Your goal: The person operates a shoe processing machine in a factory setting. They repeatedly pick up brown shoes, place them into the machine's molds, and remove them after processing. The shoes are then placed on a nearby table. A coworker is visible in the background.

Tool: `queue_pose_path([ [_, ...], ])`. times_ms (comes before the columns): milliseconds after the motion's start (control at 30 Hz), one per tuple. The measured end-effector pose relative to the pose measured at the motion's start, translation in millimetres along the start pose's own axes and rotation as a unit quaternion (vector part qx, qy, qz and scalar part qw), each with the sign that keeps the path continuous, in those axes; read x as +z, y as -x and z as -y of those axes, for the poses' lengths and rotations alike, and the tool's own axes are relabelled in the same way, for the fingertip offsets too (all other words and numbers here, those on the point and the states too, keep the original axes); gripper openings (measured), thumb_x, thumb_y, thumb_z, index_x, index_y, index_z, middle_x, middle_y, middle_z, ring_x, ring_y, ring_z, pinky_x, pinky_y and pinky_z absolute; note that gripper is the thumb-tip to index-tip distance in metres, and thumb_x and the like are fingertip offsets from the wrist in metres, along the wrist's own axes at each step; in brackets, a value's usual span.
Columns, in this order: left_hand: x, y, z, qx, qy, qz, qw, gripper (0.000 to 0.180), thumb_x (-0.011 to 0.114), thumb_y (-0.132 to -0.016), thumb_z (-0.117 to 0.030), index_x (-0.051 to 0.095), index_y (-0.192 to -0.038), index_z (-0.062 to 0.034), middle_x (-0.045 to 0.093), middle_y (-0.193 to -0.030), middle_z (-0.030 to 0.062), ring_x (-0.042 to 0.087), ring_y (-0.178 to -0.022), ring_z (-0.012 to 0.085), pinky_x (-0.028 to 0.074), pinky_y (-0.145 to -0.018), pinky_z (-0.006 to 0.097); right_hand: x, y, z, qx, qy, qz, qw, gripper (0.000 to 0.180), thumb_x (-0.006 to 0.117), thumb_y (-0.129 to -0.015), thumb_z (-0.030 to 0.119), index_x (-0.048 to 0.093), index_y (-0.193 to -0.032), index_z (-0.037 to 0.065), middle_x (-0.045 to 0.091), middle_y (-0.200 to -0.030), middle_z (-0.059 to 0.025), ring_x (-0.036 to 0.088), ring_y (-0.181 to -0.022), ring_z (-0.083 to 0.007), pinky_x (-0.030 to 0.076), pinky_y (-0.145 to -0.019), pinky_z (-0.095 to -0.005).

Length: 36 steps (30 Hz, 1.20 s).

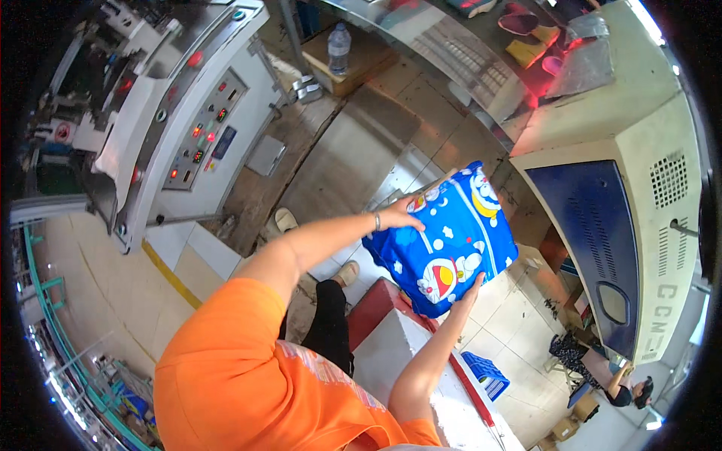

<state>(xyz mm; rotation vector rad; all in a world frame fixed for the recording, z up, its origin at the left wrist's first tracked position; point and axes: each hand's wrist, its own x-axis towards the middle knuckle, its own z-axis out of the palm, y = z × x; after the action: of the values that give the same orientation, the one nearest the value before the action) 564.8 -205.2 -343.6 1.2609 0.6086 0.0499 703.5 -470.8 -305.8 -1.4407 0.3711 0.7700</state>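
We see a blue cartoon-printed package (444, 240) at centre, a control panel (204, 131) with red displays upper left, cardboard boxes (564, 428) lower right.

Single head-worn fisheye view, looking steeply down and tilted; near own arms, wide over workshop floor (338, 161), rim bent.

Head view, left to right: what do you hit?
Machine with control panel → water bottle → left hand → blue cartoon-print cushion, gripped between both hands, right hand beneath it → beige cabinet with blue panel.
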Motion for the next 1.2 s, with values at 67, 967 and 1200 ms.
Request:
queue_pose_path([
  [67,-22.8,21.9,-59.6,-0.035,-0.019,0.056,0.998,0.086,0.080,-0.057,-0.020,0.035,-0.128,-0.0026,0.050,-0.119,0.0107,0.048,-0.108,0.0194,0.039,-0.092,0.032,32.6,42.9,8.3,0.008,-0.014,-0.027,1.000,0.076,0.048,-0.079,0.059,0.037,-0.129,0.004,0.045,-0.127,-0.0110,0.044,-0.115,-0.0280,0.035,-0.097,-0.0392],
  [967,-329.4,74.0,-119.0,-0.167,-0.252,0.085,0.950,0.090,0.071,-0.050,-0.021,0.035,-0.132,-0.0070,0.050,-0.121,0.0137,0.050,-0.105,0.0233,0.041,-0.087,0.032,282.2,148.2,-140.9,0.168,-0.004,0.139,0.976,0.072,0.057,-0.075,0.056,0.035,-0.128,0.013,0.041,-0.127,-0.0109,0.041,-0.114,-0.0298,0.035,-0.093,-0.0494],
  [1200,-346.9,87.5,-117.9,-0.126,-0.348,-0.011,0.929,0.095,0.069,-0.050,-0.024,0.030,-0.135,-0.0091,0.041,-0.130,0.0167,0.041,-0.117,0.0257,0.036,-0.094,0.032,308.2,163.2,-145.7,0.218,-0.015,0.159,0.963,0.071,0.055,-0.076,0.056,0.036,-0.127,0.011,0.040,-0.128,-0.0121,0.040,-0.115,-0.0309,0.032,-0.095,-0.0487],
])
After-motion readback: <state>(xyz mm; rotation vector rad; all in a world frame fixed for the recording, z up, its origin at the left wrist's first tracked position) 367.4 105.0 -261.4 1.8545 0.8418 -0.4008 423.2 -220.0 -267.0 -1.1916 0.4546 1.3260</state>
